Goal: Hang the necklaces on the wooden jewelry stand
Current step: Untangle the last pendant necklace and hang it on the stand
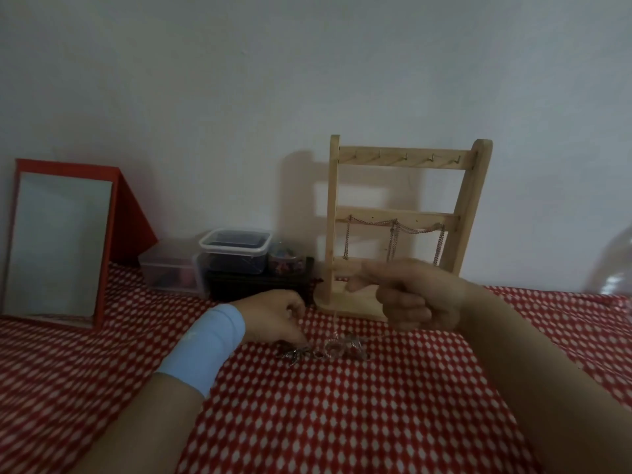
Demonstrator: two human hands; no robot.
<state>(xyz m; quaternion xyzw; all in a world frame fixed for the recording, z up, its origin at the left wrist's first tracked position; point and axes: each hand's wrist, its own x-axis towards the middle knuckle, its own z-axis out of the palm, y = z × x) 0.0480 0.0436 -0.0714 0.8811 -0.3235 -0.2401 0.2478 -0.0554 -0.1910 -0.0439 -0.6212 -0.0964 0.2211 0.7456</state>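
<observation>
The wooden jewelry stand (403,213) stands upright against the wall, with hooks on its top bar. A chain necklace (393,234) hangs in loops from its middle bar. A tangle of necklaces (325,348) lies on the red patterned cloth in front of the stand. My left hand (277,316), with a light blue wristband, rests on the left end of the tangle and its fingertips pinch it. My right hand (410,295) is raised in front of the stand's base, thumb and forefinger pinching a thin pale chain (335,323) that runs down to the pile.
A red-framed mirror (58,244) leans at the left. Clear plastic boxes (236,251) and a small jar (286,261) sit on a dark box beside the stand. A clear rounded object (615,265) is at the right edge. The red dotted cloth (342,422) covers the surface.
</observation>
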